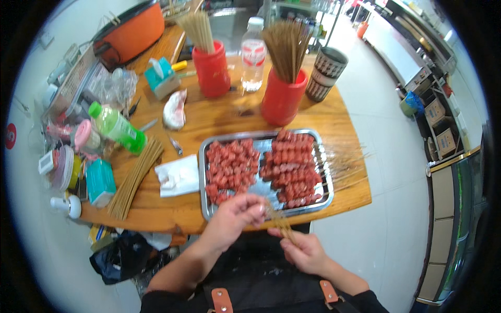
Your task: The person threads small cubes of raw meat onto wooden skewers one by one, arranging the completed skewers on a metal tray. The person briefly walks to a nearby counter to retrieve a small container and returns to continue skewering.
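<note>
Right hand [307, 251] closed around a bundle of bamboo skewers [278, 220], tips angled up toward left hand [236, 214], left fingers [254, 204] pinched together at skewer tips, just over near rim of steel tray [265, 138] of red meat pieces [231, 167]

Red meat pieces [261, 169] on silver tray [202, 180]; two red cups [212, 70]; green bottle [117, 127]; brown wooden table [219, 117].

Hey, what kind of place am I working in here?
Probably a food-prep spot in a small eatery: a metal tray of red meat pieces, red cups of bamboo skewers, and steel kitchen counters behind.
</note>
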The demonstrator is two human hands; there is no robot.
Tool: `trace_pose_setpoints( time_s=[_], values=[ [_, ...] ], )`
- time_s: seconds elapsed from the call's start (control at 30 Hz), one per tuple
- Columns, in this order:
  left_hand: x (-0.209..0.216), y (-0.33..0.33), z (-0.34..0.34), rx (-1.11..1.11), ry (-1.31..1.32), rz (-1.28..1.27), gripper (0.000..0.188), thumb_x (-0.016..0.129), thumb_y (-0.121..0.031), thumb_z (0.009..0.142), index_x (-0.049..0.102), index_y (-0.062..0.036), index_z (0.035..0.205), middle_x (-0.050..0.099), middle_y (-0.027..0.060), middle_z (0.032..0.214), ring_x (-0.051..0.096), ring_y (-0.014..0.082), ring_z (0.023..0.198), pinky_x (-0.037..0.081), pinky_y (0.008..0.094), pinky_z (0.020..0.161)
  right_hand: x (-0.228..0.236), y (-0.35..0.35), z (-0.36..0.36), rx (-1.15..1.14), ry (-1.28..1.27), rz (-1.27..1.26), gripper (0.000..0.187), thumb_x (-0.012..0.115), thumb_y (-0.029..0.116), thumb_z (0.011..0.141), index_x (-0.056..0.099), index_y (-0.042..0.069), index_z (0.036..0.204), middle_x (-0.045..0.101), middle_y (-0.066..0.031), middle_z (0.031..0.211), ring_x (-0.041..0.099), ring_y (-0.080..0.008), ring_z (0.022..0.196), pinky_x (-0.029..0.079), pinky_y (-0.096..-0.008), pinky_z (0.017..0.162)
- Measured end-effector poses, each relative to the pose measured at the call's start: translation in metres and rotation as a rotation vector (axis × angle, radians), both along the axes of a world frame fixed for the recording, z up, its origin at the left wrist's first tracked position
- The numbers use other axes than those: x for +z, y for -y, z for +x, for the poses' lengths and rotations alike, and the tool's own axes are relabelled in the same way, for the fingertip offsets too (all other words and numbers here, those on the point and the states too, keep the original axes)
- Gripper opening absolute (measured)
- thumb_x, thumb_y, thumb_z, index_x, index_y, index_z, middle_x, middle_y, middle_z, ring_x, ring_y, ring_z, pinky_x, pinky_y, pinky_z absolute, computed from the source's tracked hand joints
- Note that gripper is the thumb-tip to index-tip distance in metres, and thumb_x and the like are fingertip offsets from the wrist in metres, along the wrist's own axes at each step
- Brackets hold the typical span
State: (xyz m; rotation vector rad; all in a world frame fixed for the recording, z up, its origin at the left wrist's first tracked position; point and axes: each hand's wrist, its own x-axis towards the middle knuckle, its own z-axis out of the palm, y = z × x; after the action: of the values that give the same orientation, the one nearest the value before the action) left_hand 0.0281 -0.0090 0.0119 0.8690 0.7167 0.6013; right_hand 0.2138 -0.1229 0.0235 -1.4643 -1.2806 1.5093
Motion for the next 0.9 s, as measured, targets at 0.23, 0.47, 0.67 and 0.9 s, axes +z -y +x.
trace_pose_setpoints(
  time_s=[0.23,0.47,0.67,0.9],
  values=[
    [0.013,0.002,0.003,-0.027,-0.064,0.158,0.014,0.054,-0.010,0.094,0.060,0.0016,0.100,0.062,0.0041,0.102,0.055,0.0078,0.084,0.045,0.0210,0.074,0.004,0.006,0.004,-0.108,-0.227,-0.086,0.030,0.045,0.022,0.100,0.062,0.004,0.117,0.046,0.0033,0.058,0.043,-0.0032,0.053,0.036,-0.0196,0.050],
    [0.014,-0.001,-0.003,0.051,-0.072,0.163,0.027,0.053,-0.009,0.094,0.057,0.0005,0.119,0.060,0.0049,0.106,0.054,0.0093,0.094,0.044,0.0235,0.085,0.001,0.003,0.002,-0.152,-0.103,0.116,0.024,0.054,0.012,0.094,0.063,0.002,0.115,0.058,0.0017,0.070,0.046,-0.0026,0.059,0.039,-0.0192,0.055],
    [0.008,-0.008,-0.016,0.169,0.113,-0.019,0.033,0.054,-0.014,0.094,0.052,-0.0010,0.124,0.061,0.0072,0.107,0.058,0.0122,0.092,0.048,0.0255,0.083,-0.002,0.010,0.004,-0.048,-0.149,0.012,0.019,0.055,0.009,0.092,0.064,0.001,0.106,0.057,-0.0002,0.064,0.048,-0.0046,0.054,0.041,-0.0208,0.053],
    [0.005,-0.012,-0.020,0.213,0.151,-0.174,0.024,0.057,-0.019,0.093,0.057,-0.0027,0.110,0.066,0.0087,0.099,0.063,0.0142,0.088,0.051,0.0281,0.081,0.007,0.007,-0.003,-0.063,0.060,0.118,0.021,0.057,0.008,0.091,0.066,0.001,0.108,0.063,-0.0054,0.069,0.056,-0.0077,0.058,0.045,-0.0224,0.056]
  ],
)
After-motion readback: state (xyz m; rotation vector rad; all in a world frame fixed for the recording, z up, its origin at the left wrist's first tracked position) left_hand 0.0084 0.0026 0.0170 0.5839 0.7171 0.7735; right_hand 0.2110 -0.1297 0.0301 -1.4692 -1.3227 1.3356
